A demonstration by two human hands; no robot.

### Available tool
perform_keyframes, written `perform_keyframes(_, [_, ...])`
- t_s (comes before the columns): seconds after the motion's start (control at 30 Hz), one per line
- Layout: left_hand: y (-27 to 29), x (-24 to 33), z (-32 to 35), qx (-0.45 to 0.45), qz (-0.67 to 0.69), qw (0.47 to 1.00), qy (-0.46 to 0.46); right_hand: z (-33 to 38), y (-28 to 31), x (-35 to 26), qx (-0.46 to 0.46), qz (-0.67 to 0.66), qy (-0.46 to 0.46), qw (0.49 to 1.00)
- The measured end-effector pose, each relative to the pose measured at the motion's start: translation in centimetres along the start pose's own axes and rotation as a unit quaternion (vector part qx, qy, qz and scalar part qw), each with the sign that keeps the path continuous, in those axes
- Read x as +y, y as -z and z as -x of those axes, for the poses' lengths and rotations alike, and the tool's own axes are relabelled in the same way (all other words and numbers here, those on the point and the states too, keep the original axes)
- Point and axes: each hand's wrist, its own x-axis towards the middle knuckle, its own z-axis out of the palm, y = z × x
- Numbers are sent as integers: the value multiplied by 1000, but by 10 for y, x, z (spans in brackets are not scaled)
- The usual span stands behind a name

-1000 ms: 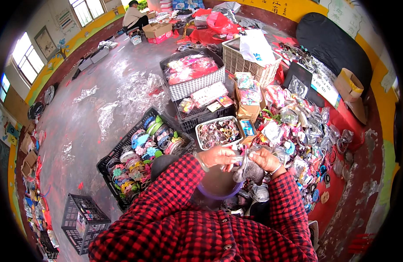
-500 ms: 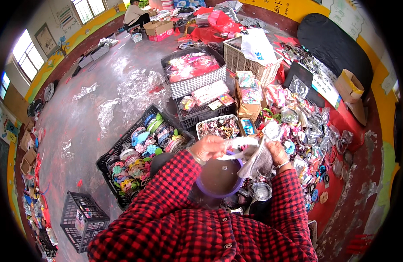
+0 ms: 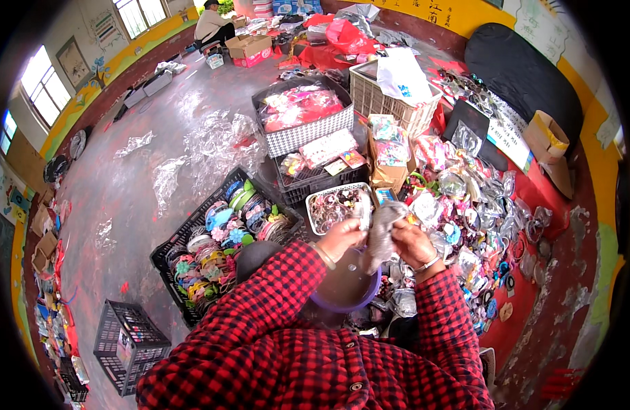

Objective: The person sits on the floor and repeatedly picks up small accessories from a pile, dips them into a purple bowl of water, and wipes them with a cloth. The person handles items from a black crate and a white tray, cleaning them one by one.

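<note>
My left hand (image 3: 343, 239) is closed on a white band (image 3: 362, 209), a curved strip held up in front of me. In my right hand (image 3: 414, 244) is a damp-looking grey cloth (image 3: 382, 231), bunched up close against the band and hanging down between both hands. Beneath them stands a purple-rimmed basin (image 3: 337, 309) of murky water. Just beyond my hands, a white basket (image 3: 311, 213) holds small hair accessories. To my left, a black crate (image 3: 170, 288) is packed with colourful headbands (image 3: 216, 249).
A heap of bagged accessories (image 3: 465, 225) spreads over red sheeting on the right. Ahead are a patterned bin (image 3: 313, 133), a beige crate (image 3: 397, 109) and a cardboard box (image 3: 390, 174). A black crate (image 3: 130, 342) lies lower left. Far off, a person (image 3: 211, 26) sits beside a carton.
My hands have come closer together. The cloth, earlier spread to the right of the band, is now bunched upright beside it, and the band has turned from level to upright.
</note>
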Motion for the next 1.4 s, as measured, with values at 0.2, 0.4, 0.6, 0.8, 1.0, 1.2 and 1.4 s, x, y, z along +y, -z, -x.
perform_keyframes(0.2, [-10, 2, 4, -45, -297, 954, -12, -7, -9, 17, 67, 15, 52, 996])
perform_keyframes(0.4, [-21, 11, 8, -40, -359, 932, -22, -8, 5, 33, 94, 40, 19, 995])
perform_keyframes(0.6, [-26, 15, 9, -62, -389, 919, -33, -13, -2, 44, 104, -60, 7, 993])
perform_keyframes(0.8, [-21, 4, 5, 7, -484, 855, -185, -24, 17, 50, 191, -33, 48, 980])
perform_keyframes(1.0, [1, -4, -9, 178, -198, 961, -77, -28, 25, 52, 190, 231, 40, 953])
perform_keyframes(1.2, [2, -5, -7, 159, -2, 987, 10, -14, -20, 43, 15, 526, 114, 843])
perform_keyframes(1.4, [2, -3, -6, 149, 140, 978, 39, -14, -16, 45, 7, 516, 94, 852])
